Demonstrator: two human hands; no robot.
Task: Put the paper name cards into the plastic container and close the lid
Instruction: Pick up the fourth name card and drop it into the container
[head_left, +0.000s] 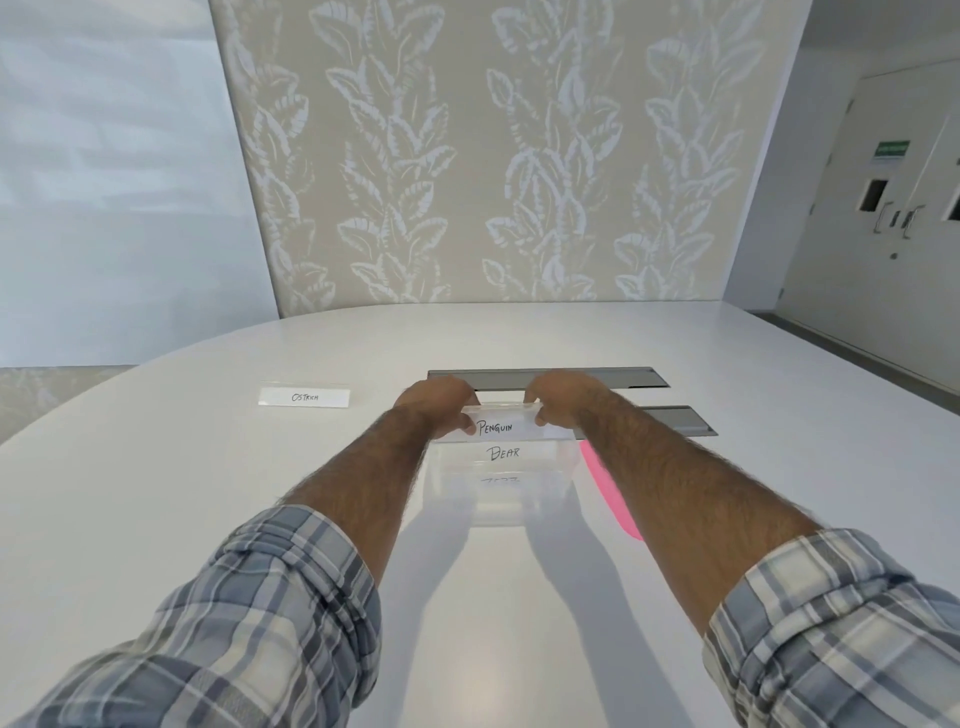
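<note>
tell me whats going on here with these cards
A person is packing paper name cards into a clear plastic container on the white table. The left hand and right hand pinch the ends of the PENGUIN card at the container's far end. The BEAR card stands inside already. The OSTRICH card waits on the table to the left. A pink piece, probably the lid, lies beside the container, which is open.
</note>
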